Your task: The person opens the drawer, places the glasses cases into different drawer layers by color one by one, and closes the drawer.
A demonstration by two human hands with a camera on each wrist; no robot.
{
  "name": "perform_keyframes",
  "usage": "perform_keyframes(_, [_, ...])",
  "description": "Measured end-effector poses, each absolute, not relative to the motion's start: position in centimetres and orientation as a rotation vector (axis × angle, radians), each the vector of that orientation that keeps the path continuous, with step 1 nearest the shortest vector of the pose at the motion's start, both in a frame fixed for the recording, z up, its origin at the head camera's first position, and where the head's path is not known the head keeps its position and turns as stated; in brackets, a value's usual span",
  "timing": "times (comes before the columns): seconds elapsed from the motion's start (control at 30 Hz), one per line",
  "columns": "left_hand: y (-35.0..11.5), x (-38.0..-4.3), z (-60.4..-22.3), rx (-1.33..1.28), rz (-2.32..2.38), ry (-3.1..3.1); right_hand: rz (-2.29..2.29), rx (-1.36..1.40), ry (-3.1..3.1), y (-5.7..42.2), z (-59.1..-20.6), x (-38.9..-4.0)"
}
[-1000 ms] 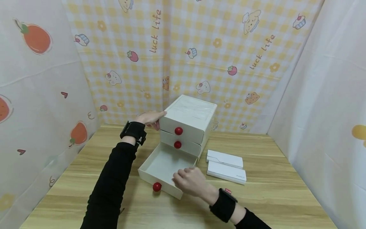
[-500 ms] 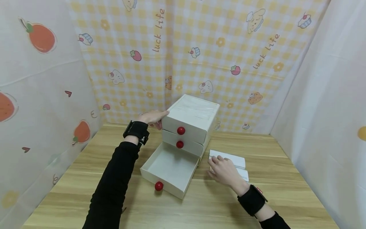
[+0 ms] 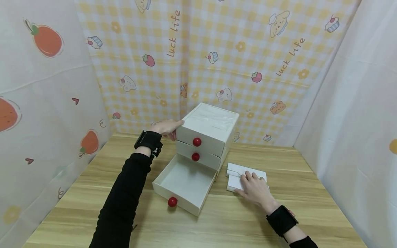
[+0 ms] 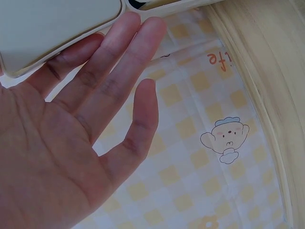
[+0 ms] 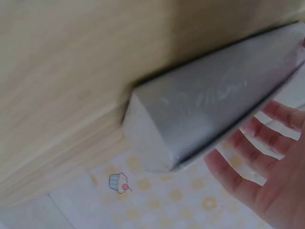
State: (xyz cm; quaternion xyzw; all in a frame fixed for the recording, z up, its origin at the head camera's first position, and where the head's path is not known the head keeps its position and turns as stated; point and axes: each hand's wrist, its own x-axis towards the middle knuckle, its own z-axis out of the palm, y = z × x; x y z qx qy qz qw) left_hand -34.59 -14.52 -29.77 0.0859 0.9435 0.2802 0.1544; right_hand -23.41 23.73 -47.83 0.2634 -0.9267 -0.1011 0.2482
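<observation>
A cream drawer unit (image 3: 207, 119) with red ball knobs stands mid-table, its bottom drawer (image 3: 183, 182) pulled out and bare inside. My left hand (image 3: 167, 127) rests against its upper left side, one finger over the top edge. In the left wrist view that hand's fingers (image 4: 112, 86) are mostly straight. Right of the unit lie two slim white oblong cases side by side. My right hand (image 3: 255, 189) grips the nearer case (image 3: 234, 183), thumb at its front edge, fingers over its top. The farther case (image 3: 235, 168) is partly covered. Faint lettering marks the nearer case (image 5: 205, 100).
The wooden table (image 3: 223, 227) carries everything. A yellow-checked cloth (image 3: 198, 51) hangs behind, and white cloths (image 3: 350, 103) hang at both sides. The open drawer projects toward the front, left of the right arm. A small dark object (image 3: 134, 227) lies beside the left sleeve.
My right hand has moved right from above the drawer's front corner to the white cases and now grips the nearer one. The left hand and drawer stay put; the view shifts slightly.
</observation>
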Motion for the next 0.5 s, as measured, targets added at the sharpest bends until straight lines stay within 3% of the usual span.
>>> perform_keyframes(0.5, [-14.5,-34.9,-30.1,0.232,0.807,2.71,-0.283,0.818,-2.448,23.9,-49.6,-23.2])
